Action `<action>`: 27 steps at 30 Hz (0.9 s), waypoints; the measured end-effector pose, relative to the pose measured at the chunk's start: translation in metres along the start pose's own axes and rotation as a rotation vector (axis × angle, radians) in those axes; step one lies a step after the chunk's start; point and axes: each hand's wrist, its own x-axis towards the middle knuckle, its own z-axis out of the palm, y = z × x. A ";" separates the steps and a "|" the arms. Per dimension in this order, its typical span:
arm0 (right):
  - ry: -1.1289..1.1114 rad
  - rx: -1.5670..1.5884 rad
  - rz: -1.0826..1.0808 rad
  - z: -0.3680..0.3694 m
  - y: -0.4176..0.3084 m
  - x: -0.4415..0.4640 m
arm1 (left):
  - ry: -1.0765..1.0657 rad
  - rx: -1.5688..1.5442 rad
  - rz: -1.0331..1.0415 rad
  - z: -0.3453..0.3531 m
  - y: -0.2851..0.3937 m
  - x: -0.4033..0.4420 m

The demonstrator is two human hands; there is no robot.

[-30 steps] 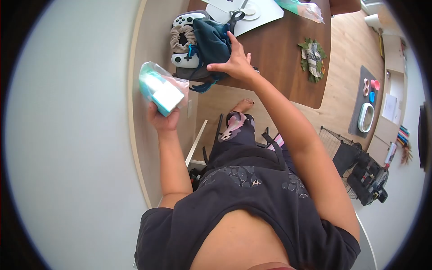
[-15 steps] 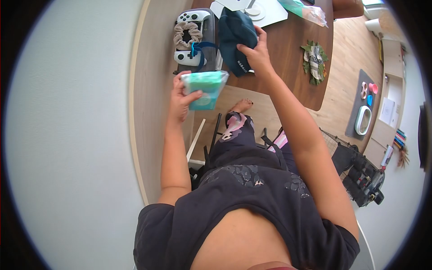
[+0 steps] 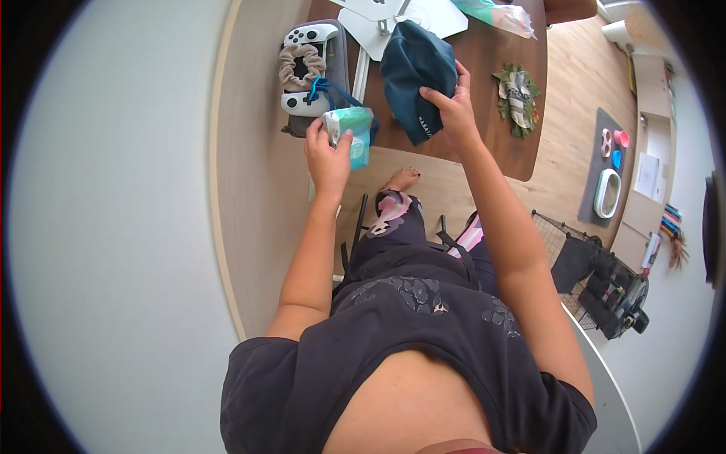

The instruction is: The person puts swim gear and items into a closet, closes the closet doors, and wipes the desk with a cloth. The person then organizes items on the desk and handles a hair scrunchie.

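Note:
My left hand (image 3: 330, 157) grips a teal and white packet (image 3: 352, 135) in clear plastic, near the table's left front corner. In my right hand (image 3: 456, 102) is a dark teal fabric cap or pouch (image 3: 416, 72) with white lettering, held above the table. A blue strap hangs from the left side, close to the packet. Left of the fabric item, a white game controller (image 3: 298, 104) lies on a dark grey case (image 3: 337, 62). A beige scrunchie (image 3: 284, 74) rests on the controller.
The brown table (image 3: 484, 136) also bears a white stand (image 3: 446, 23), a plastic bag (image 3: 508, 18) and a leaf-edged item (image 3: 517, 99). Part of another person's arm (image 3: 569, 10) shows at the top. A wall (image 3: 121, 189) runs along the left; a wire rack (image 3: 556, 238) stands right.
My right hand has taken hold of the dark teal fabric item and lifted it off the controller and case. My left hand has brought the packet up and to the right.

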 end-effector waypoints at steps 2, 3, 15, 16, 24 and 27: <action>0.023 0.038 0.006 -0.002 -0.005 -0.005 | -0.010 -0.046 -0.024 -0.001 0.002 -0.002; 0.027 0.038 0.004 -0.004 -0.006 -0.006 | -0.013 -0.047 -0.021 -0.003 0.004 -0.004; 0.183 0.323 -0.020 -0.049 -0.045 -0.040 | -0.516 -0.689 -0.330 -0.067 0.060 0.010; 0.205 0.331 -0.012 -0.053 -0.050 -0.046 | -0.587 -0.719 -0.310 -0.068 0.064 0.012; 0.317 0.355 -0.171 -0.126 -0.103 -0.117 | -0.783 -1.234 -0.125 -0.068 0.166 0.016; 0.442 0.413 -0.273 -0.153 -0.129 -0.161 | -0.954 -1.342 0.002 -0.041 0.216 0.023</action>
